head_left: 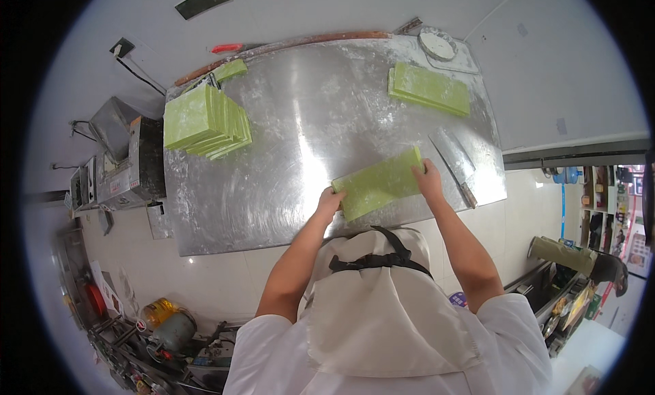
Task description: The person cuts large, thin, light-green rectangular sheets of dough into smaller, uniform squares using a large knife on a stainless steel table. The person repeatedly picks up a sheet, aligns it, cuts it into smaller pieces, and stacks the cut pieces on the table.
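Observation:
Between my hands is a long green dough sheet, dusted with flour and tilted over the near part of the steel table. My left hand grips its left end, and my right hand grips its right end. A broad-bladed knife lies just right of my right hand, its handle toward the table's near edge. Farther back on the right rests a small stack of green dough sheets. At the left side sits a taller, fanned stack of green dough sheets.
The floury steel table has a long wooden rolling pin along its back edge, with a red-handled tool behind it. A bowl of flour stands at the back right corner. Left of the table is a metal machine.

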`<state>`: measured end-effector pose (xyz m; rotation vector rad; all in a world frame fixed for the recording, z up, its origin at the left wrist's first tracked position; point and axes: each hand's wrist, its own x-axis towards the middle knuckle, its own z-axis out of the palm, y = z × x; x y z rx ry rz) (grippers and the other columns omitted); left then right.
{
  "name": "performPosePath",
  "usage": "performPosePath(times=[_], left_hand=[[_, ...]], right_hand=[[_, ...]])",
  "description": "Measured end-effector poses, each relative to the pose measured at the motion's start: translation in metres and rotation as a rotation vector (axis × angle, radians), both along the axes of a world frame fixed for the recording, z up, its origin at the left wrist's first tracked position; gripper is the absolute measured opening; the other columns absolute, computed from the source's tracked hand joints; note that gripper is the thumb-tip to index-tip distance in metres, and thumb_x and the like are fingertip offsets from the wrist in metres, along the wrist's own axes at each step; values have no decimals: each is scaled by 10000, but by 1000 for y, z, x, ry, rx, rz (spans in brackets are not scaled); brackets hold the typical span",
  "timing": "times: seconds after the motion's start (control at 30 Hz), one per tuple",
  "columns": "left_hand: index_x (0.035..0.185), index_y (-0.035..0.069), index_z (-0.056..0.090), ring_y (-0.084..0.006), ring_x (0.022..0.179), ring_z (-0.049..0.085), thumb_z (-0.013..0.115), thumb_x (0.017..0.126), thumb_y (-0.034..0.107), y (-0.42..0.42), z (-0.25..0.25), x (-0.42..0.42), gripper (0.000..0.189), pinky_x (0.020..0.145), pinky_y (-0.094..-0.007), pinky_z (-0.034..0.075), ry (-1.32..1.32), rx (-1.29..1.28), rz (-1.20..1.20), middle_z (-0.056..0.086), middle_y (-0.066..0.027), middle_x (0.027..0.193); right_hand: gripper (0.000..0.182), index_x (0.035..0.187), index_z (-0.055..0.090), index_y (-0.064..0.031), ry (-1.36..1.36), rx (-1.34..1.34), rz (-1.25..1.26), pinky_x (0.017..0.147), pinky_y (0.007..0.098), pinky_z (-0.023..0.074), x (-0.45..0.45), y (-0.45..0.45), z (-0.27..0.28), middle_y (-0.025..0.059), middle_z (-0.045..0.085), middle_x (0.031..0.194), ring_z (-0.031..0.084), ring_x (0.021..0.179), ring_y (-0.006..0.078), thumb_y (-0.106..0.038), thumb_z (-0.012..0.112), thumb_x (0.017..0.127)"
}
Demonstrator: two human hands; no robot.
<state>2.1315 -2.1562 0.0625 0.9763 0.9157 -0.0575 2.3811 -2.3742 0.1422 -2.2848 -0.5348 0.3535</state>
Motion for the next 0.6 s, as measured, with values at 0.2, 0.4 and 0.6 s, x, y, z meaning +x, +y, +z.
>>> performPosePath(times=[0.2,0.4,0.6], left_hand=[[1206,-17,632,-231,860,697,656,963,171,-2,-1,-4,308,752,-356,575,113,445,-30,701,-139,1046],[1183,-43,609,-257,765,678,503,1050,336,-27,25,-3,416,763,-377,537,-71,16,60,700,-162,964],[1068,-24,635,-194,697,612,618,988,332,-38,15,-7,365,647,-353,483,38,307,53,674,-101,843]], right_hand=[[283,1123,655,-26,-107,-12,119,782,407,522,-36,17,25,180,690,954,666,877,321,-171,694,883],[333,1181,658,-46,261,-77,413,826,403,527,-104,57,40,175,687,1080,669,929,300,-157,707,872],[424,1290,601,-26,-125,-74,406,973,450,483,-86,70,-6,216,617,1290,597,1130,398,-191,646,902]])
